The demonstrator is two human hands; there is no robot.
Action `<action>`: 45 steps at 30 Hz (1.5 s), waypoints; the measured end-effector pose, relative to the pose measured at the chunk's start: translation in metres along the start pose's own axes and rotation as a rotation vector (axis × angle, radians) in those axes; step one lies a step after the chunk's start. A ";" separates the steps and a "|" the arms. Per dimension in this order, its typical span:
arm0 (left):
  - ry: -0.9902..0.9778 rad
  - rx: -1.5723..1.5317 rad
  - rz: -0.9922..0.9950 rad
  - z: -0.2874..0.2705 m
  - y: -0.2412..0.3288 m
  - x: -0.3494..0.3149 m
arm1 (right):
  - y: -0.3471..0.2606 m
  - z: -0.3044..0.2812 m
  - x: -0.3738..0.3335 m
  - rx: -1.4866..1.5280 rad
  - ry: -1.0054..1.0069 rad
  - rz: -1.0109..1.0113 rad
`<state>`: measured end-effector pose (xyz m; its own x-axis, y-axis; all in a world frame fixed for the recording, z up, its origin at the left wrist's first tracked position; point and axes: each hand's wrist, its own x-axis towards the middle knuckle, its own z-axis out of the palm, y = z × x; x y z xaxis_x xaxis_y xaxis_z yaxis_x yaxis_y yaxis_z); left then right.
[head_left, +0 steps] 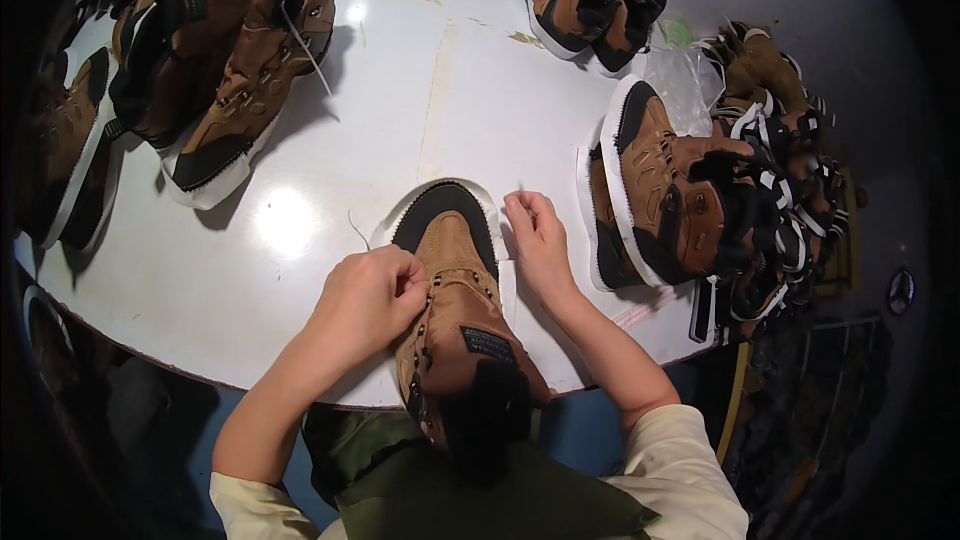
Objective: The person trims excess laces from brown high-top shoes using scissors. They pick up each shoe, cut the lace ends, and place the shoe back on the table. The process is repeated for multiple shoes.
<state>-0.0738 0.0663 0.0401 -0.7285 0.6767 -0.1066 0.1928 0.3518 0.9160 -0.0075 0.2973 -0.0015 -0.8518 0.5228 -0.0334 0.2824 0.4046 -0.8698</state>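
In front of me a brown high-top boot lies on the white table, its black toe cap pointing away and its dark collar over the table's near edge. Dark stitches run round the toe above the pale sole rim. My left hand is closed with curled fingers against the boot's left side; what they pinch is hidden. A thin thread stands up beyond its knuckles. To the right of the toe, my right hand is closed in a pinch, slightly apart from the boot. Whatever is between its fingertips is too small to name.
Similar boots stand in a cluster at the left. A pair lies close to my right forearm, before a heap of more footwear. Other boots sit at the far side near a clear plastic bag. The white table has a curved near edge.
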 end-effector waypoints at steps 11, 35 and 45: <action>-0.090 -0.221 -0.090 -0.004 0.005 -0.018 | -0.027 0.000 0.003 0.471 -0.188 0.152; 0.217 -0.252 0.282 0.003 0.040 -0.104 | -0.093 -0.035 -0.069 0.474 -0.166 -0.377; 0.176 -0.198 0.273 0.011 0.036 -0.121 | -0.085 -0.039 -0.080 0.434 -0.214 -0.416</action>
<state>0.0287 0.0043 0.0817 -0.7727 0.6010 0.2044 0.2776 0.0305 0.9602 0.0536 0.2504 0.0947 -0.9338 0.2078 0.2913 -0.2570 0.1771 -0.9501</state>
